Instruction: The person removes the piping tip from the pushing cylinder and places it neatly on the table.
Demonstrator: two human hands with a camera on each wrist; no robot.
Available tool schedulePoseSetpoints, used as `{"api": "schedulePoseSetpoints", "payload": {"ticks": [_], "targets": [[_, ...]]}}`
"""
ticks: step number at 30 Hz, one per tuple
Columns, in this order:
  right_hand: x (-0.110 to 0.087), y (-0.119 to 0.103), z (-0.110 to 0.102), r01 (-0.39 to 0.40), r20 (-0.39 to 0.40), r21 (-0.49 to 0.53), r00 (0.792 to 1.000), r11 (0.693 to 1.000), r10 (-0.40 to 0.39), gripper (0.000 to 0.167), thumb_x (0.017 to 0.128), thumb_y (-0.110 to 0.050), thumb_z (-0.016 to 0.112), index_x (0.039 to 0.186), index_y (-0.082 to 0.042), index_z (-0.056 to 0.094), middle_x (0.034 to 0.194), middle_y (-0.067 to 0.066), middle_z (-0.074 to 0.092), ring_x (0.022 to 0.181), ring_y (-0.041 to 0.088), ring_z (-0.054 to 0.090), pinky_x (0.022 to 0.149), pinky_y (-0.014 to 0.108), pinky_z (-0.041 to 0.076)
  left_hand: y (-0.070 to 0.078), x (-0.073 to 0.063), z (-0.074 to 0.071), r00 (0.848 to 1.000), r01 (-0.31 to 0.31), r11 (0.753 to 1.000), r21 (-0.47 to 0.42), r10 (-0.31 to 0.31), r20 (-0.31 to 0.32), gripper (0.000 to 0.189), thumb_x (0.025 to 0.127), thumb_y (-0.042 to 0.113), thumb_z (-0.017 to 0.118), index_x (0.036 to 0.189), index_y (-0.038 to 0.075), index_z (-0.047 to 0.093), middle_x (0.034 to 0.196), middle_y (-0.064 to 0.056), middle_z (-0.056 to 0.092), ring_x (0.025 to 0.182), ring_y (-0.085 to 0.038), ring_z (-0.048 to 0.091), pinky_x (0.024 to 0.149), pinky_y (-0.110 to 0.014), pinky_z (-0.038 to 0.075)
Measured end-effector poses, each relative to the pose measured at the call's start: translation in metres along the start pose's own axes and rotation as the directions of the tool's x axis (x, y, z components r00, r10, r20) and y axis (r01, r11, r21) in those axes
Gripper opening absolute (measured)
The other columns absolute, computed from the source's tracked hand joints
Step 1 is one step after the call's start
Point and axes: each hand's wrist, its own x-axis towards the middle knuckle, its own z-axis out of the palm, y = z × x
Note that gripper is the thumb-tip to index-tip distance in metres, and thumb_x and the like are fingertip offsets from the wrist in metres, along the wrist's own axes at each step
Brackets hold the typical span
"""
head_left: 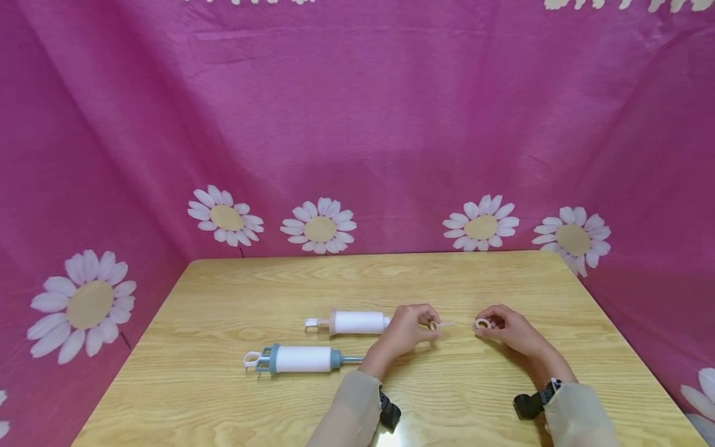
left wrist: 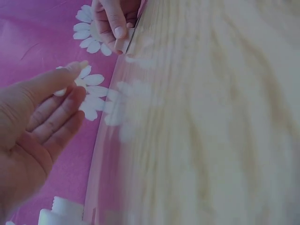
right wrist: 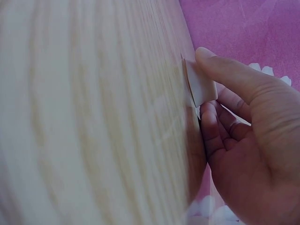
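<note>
My left hand (head_left: 410, 326) pinches a small pale nozzle (head_left: 445, 325) by its wider end, its thin tip pointing right. The left wrist view shows the thumb meeting the fingers, with most of that piece hidden. A little to the right, my right hand (head_left: 508, 328) holds a cream ring-shaped collar (head_left: 483, 323) between thumb and fingers, its hole facing the head camera. In the right wrist view the collar (right wrist: 202, 83) appears side-on, low beside the tabletop. Left of the left hand lies a white syringe (head_left: 359, 323) with a pinkish flange and a threaded neck (left wrist: 65, 206).
Nearer the person, a white and teal syringe (head_left: 303, 359) lies with its thin nozzle pointing right, partly behind the left forearm. The wooden table (head_left: 268, 285) backs onto a pink cloth (head_left: 357, 124) with daisies. Both wrists carry black cameras.
</note>
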Motion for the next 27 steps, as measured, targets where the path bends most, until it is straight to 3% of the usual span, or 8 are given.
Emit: {"api": "schedulePoseSetpoints", "payload": {"ticks": [11,17,23,27], "targets": [[-0.001,-0.001,0.005,-0.039,0.006,-0.001,0.999,0.999,0.039,0.032,0.088,-0.025,0.072,0.110,-0.003,0.064,0.096,0.008,0.052,0.081,0.008,0.043,0.066,0.021,0.036,-0.002,0.005,0.006,0.994,0.098,0.993,0.063,-0.100,0.034,0.017,0.078,0.007,0.081,0.087,0.006,0.066,0.082,-0.006,0.072,0.066,0.003,0.054,0.064,-0.009,0.045],[-0.001,-0.002,0.005,-0.021,0.000,0.035,1.000,0.999,0.021,0.032,0.088,-0.022,0.073,0.110,0.000,0.064,0.096,0.009,0.055,0.080,0.007,0.044,0.067,0.020,0.039,0.001,0.008,0.008,0.996,0.084,0.990,0.118,-0.087,0.027,0.018,0.078,0.007,0.080,0.086,0.005,0.065,0.081,-0.005,0.069,0.066,0.003,0.051,0.061,-0.009,0.043],[-0.001,-0.001,0.002,-0.009,0.000,0.009,1.000,1.000,0.009,0.031,0.089,-0.022,0.072,0.110,-0.001,0.064,0.095,0.008,0.055,0.079,0.005,0.044,0.066,0.020,0.039,0.003,0.010,0.011,0.996,0.084,0.960,0.269,-0.087,0.000,0.016,0.077,0.011,0.083,0.084,0.008,0.069,0.076,0.001,0.060,0.063,0.000,0.044,0.056,-0.011,0.037],[-0.002,0.001,0.000,-0.018,-0.005,-0.012,1.000,1.000,0.017,0.030,0.090,-0.024,0.071,0.110,-0.002,0.065,0.096,0.008,0.054,0.080,0.006,0.045,0.067,0.020,0.040,0.002,0.011,0.013,0.993,0.113,0.950,0.293,-0.116,-0.007,0.015,0.078,0.013,0.082,0.084,0.010,0.069,0.075,0.002,0.057,0.064,-0.002,0.043,0.056,-0.013,0.036]]}}
